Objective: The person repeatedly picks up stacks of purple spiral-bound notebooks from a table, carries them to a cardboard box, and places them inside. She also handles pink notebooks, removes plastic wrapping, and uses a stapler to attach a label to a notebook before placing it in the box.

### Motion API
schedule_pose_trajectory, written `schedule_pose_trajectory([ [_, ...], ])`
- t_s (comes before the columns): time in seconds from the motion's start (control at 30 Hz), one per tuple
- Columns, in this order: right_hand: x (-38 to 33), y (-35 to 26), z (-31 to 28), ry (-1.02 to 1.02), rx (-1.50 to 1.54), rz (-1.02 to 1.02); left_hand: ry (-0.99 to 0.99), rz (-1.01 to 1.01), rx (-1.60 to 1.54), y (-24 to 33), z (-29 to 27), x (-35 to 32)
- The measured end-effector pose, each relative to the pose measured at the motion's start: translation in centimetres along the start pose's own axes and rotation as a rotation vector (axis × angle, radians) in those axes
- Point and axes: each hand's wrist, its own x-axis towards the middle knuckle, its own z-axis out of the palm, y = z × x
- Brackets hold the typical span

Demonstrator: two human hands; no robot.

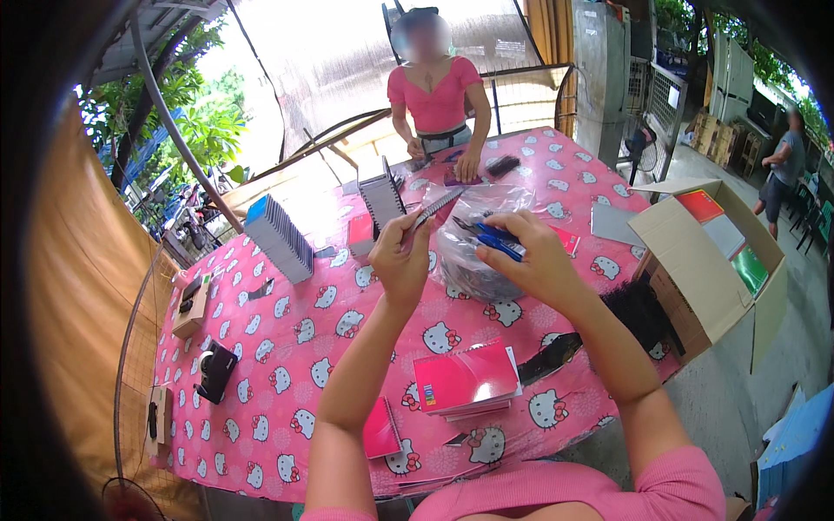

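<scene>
My left hand [401,260] is closed on a spiral notebook [441,207], held up and tilted over the middle of the table. Close beside it, my right hand [543,265] grips blue-handled pliers [500,241], their jaws pointing toward the notebook's spiral edge. Beneath both hands lies a clear plastic bag [473,276] with dark contents that I cannot make out. Nearer to me, a small stack of pink spiral notebooks [465,379] rests on the table, with another pink notebook [380,430] to its left.
The patterned pink tablecloth [295,339] bears tall notebook stacks [280,239] and a tape dispenser [215,372]. On the right stand an open cardboard box [695,278] with notebooks and a heap of black spiral coils [641,317]. Across the table works a person in pink [434,97].
</scene>
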Motion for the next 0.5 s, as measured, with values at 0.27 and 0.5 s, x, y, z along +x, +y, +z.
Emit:
schedule_pose_trajectory([
  [0.27, 2.2, -0.3, 1.5, 0.032, -0.074, -0.156, 0.004, 0.156, 0.019, 0.8, 0.9, 0.5],
  [0.5, 3.6, 2.5, 1.7, -0.442, 0.599, 0.4, 0.027, 0.239, -0.023, -1.0, 1.6, 0.6],
])
